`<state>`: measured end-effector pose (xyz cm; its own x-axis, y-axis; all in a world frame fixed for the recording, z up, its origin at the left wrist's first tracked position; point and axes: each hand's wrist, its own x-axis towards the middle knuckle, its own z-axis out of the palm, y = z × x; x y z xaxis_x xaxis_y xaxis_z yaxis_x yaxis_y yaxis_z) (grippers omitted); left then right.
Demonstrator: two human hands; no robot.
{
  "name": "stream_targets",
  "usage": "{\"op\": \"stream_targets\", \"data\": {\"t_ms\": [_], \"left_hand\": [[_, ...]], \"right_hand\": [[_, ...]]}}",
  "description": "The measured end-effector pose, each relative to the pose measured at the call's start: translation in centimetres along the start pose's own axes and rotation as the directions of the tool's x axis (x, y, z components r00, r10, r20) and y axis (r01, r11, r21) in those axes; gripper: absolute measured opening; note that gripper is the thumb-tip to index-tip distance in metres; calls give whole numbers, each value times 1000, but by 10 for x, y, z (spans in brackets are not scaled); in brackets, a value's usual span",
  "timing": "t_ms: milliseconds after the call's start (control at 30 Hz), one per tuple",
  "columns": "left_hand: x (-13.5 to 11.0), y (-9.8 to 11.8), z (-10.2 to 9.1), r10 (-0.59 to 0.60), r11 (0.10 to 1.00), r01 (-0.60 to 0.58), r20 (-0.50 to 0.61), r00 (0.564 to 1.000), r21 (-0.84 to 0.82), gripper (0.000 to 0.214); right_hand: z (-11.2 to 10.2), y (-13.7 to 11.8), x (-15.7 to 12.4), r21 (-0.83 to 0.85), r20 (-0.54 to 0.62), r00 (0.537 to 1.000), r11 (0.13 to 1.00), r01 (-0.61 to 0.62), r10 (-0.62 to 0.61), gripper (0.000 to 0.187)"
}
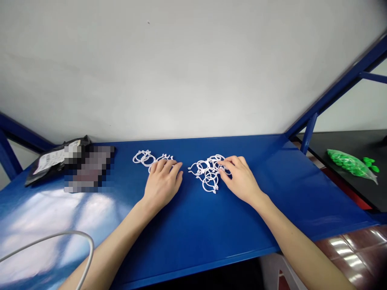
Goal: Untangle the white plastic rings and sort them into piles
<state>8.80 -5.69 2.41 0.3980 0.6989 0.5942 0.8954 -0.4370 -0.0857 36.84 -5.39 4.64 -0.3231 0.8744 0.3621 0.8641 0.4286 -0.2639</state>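
White plastic snap rings, like curtain rings, lie in two groups on a blue table (187, 233). My left hand (161, 183) rests palm down over the near side of the left group (145, 158), its fingers stretched out and hiding some of those rings. The larger right group (208, 173) is a loose overlapping pile. At its right edge is my right hand (242, 179), with thumb and index finger closed around part of a white ring. The other fingers of that hand are bent, and its palm is hidden.
A black plastic mailing bag (51, 161) with a label lies at the far left, beside a blurred-out patch. A white cable (69, 232) loops over the lower left. To the right, a bag of green pieces (350, 165) sits on a black surface beyond the blue frame (310, 131).
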Motion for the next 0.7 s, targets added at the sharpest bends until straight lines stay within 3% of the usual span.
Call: {"op": "stream_targets", "data": {"t_ms": [167,333,700], "left_hand": [[4,15,6,143,987,-138,51,988,-87,24],[-1,9,8,71,997,-70,27,997,-42,20],[-10,1,3,-40,999,39,61,997,18,21]], "right_hand": [[1,-3,-4,89,99,988,990,107,-116,30],[4,4,-8,72,103,990,994,85,-93,11],[-15,2,-7,253,34,997,966,63,-74,7]]}}
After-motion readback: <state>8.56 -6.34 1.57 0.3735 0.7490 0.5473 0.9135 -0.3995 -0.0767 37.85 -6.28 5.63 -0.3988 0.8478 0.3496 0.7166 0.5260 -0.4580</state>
